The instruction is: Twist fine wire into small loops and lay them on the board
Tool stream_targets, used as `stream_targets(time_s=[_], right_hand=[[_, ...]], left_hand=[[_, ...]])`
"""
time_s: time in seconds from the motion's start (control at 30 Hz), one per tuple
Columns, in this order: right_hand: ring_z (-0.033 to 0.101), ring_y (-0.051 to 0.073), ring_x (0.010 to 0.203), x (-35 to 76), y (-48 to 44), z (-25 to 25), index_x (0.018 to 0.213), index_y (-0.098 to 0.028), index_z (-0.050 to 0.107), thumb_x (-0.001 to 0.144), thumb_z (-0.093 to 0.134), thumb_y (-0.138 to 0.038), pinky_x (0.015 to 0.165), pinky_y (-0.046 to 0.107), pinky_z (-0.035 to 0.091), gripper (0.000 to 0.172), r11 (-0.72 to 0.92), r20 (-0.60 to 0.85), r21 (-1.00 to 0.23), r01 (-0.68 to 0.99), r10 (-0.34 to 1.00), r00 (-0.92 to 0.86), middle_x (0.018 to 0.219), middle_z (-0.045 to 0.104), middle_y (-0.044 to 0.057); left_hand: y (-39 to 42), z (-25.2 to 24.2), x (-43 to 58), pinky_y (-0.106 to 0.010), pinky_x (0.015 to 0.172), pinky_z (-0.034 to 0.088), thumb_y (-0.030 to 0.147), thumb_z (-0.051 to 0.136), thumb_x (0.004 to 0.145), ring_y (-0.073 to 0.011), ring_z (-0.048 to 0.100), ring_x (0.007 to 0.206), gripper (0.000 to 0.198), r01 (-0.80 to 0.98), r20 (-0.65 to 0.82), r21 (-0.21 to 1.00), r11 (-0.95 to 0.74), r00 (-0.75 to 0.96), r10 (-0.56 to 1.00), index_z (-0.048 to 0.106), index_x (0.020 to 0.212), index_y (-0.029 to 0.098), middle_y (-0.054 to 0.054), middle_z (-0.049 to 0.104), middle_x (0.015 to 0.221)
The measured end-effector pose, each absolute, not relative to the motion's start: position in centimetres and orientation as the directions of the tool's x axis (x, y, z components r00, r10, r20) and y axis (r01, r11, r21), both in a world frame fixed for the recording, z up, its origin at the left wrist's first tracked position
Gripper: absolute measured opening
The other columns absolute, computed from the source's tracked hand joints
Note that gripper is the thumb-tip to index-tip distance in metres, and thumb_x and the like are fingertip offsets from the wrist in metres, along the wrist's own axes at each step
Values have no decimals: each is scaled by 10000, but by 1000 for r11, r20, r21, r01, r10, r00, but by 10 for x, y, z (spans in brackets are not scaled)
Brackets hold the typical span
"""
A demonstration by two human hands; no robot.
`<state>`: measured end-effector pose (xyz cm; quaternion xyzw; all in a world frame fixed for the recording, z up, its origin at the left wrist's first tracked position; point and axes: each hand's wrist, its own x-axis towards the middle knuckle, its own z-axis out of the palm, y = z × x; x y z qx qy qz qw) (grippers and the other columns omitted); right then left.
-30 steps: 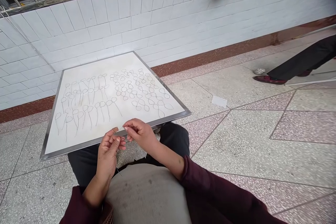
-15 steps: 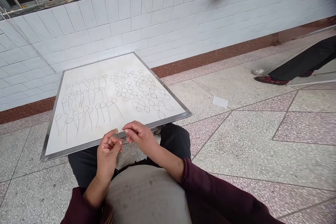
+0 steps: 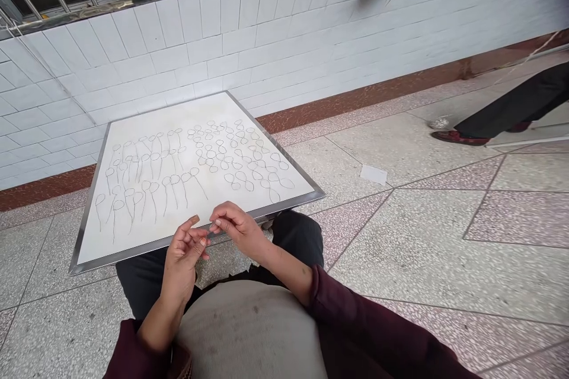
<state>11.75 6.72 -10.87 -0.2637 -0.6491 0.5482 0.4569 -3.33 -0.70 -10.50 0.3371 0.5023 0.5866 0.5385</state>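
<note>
A white board with a metal frame (image 3: 84, 231) rests on my knees. Rows of thin thread loops (image 3: 146, 180) with long tails lie on its left half, and figure-eight loops (image 3: 240, 157) cover its right half. My left hand (image 3: 184, 254) and my right hand (image 3: 235, 228) meet at the board's near edge, fingertips pinched together. They seem to hold a fine thread between them, too thin to make out clearly.
A white tiled wall (image 3: 267, 29) with a brown base strip runs behind the board, with window bars above. Another person's dark trouser leg and shoe (image 3: 462, 137) stand on the speckled floor at right. A small white scrap (image 3: 372, 174) lies on the floor.
Both hands have stayed at the board's near edge, with small finger movements. The left thumb has lifted slightly and the fingertips have drawn closer together.
</note>
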Motion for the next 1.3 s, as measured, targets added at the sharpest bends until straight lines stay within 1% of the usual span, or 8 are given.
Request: stream_targets(time_s=[0.13,0.3,0.37,0.47,0.57,0.8,1.17,1.3], right_hand=[[623,134,819,120,65,-106,1028,-216,597,973,464,-368,788,321,535,209,183,243,-969,-164,807,-538,920,595,27],[609,161,998,120,60,-104,1237,-240,543,977,448,-396,858,334,518,317,88,173,-981,-174,800,-575,1156,601,70],[623,143,888,118,59,-107,1238,-244,531,933,534,-404,753,296,530,345,20,115,-985,-172,816,-567,1097,618,56],[564,94,619,113,59,-114,1071,-212,601,895,577,-419,568,239,476,272,-94,-1,-985,-146,844,-536,842,624,3],[528,78,557,111,62,-117,973,-196,625,859,607,-421,530,225,442,253,-143,-45,-976,-163,869,-492,757,603,-19],[526,82,546,112,67,-115,956,-196,654,825,607,-377,521,224,445,228,-98,-59,-993,-66,897,-439,737,606,-23],[560,113,534,108,69,-115,916,-217,648,825,566,-300,539,256,464,148,116,58,-985,124,918,-393,728,639,-8],[558,119,558,108,69,-114,1018,-225,616,846,561,-344,542,257,473,216,98,44,-989,110,908,-416,760,631,-5]], left_hand=[[-6,-104,-30,-218,594,476,250,784,706,-114,525,731,531,-358,-197,927,113,-209,958,607,1206,233,4,573,820],[-5,-106,-27,-224,627,497,249,773,719,-112,518,749,513,-341,-159,938,52,-294,942,606,1204,249,16,546,819],[-5,-107,-26,-225,634,505,249,767,724,-111,518,753,508,-337,-149,941,32,-326,934,601,1205,258,18,539,828],[-5,-109,-26,-235,662,518,243,767,723,-111,530,769,513,-344,-150,939,24,-346,926,599,1206,256,12,542,853],[-5,-109,-25,-251,704,526,236,769,722,-119,544,808,519,-356,-161,934,37,-323,933,596,1212,250,-1,561,883],[-5,-107,-23,-277,760,524,291,779,722,-148,580,899,532,-355,-196,930,90,-276,941,594,1220,255,-14,605,937],[-1,-115,-24,-299,763,499,368,723,780,-154,579,822,441,-274,-155,959,77,-277,948,621,1188,235,-13,595,846],[3,-121,-25,-304,807,491,368,706,798,-143,582,801,392,-264,-122,964,30,-341,932,637,1156,227,0,581,807]])
